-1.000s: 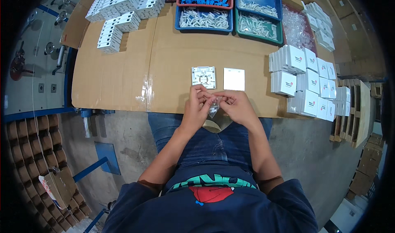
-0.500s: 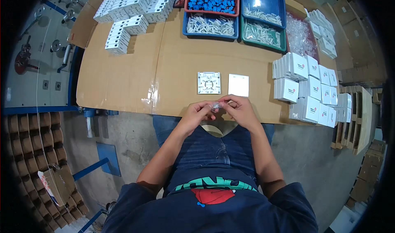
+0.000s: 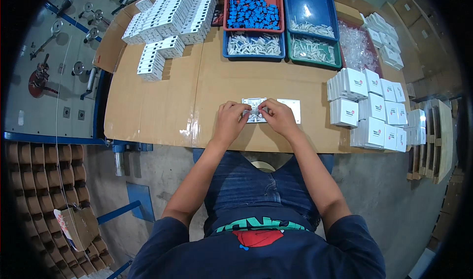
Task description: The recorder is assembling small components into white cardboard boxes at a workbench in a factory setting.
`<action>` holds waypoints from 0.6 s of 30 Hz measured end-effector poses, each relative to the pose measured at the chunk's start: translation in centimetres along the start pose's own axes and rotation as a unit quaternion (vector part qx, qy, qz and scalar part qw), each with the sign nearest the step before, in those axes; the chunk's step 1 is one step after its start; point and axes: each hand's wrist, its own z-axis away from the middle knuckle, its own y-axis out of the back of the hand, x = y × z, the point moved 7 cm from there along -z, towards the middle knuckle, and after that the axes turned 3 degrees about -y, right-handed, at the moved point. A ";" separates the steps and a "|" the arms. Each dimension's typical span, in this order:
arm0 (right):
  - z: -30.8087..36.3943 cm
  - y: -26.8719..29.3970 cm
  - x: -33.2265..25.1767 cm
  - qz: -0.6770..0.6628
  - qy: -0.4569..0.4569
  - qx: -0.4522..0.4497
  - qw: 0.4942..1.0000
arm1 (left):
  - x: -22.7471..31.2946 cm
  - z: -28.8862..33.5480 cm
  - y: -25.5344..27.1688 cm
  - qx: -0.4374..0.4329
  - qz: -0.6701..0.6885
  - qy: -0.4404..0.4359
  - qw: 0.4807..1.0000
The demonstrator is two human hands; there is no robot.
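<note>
Half a second ago both hands were at the near edge of the desk (image 3: 143, 109), working a small clear plastic packet above the person's lap. Now they have come forward over the white square mounting plate (image 3: 255, 118), which earlier lay uncovered beyond the fingertips. The left hand (image 3: 230, 122) is at the plate's left side and the right hand (image 3: 281, 118) at its upper right, their fingertips close together above its middle. Each hand is curled, thumb and fingers drawn inward; whether they pinch the packet or touch the plate is too small to tell.

The plate lies flat on the cardboard-covered desk, between the hands and directly in front of the person. It is white, with a squarish outline and moulded detail on its upper face; fingers hide much of its centre. Just to its right lies a plain, smooth white square cover (image 3: 295, 110), also flat, its lower left now partly behind the right hand, whereas half a second ago most of its face showed.
</note>
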 end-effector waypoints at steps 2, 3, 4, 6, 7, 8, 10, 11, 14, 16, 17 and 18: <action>0.2 0.2 -0.7 0.018 0.038 0.036 0.998 | 0.1 0.1 -0.2 0.009 -0.010 -0.030 0.999; 0.3 0.4 -0.8 0.018 0.036 0.036 0.999 | 0.4 0.2 -0.3 0.019 -0.020 -0.059 0.998; 0.3 0.5 -0.9 0.033 0.036 0.035 0.998 | 0.2 0.4 -0.5 0.018 -0.019 -0.058 0.998; 0.3 0.8 -0.5 0.048 0.034 0.036 0.998 | 0.1 0.6 -0.7 0.019 -0.033 -0.056 0.998; 0.4 0.5 0.0 0.060 0.047 0.017 0.997 | 0.0 0.7 -0.9 0.018 -0.032 -0.056 0.998; 0.4 0.3 -0.1 0.071 0.061 -0.003 0.996 | -0.1 0.8 -1.0 0.009 -0.030 -0.059 0.998; 0.4 0.4 0.0 0.085 0.071 -0.019 0.994 | -0.2 1.0 -1.2 0.000 -0.027 -0.060 0.998; 0.4 0.4 -0.3 0.100 0.082 -0.034 0.991 | 0.2 1.0 -1.1 -0.006 -0.048 -0.085 0.995; 0.5 0.6 -0.5 0.128 0.108 -0.080 0.983 | 0.4 1.6 -1.2 -0.024 -0.060 -0.124 0.990; 0.5 0.8 -1.0 0.144 0.112 -0.100 0.978 | 0.3 2.2 -1.2 -0.035 -0.053 -0.140 0.988; 0.6 0.8 -1.1 0.162 0.114 -0.118 0.973 | 0.8 2.4 -1.1 -0.047 -0.053 -0.162 0.984; 0.5 0.8 -0.9 0.162 0.112 -0.117 0.973 | 1.2 2.5 -1.2 -0.059 -0.054 -0.183 0.980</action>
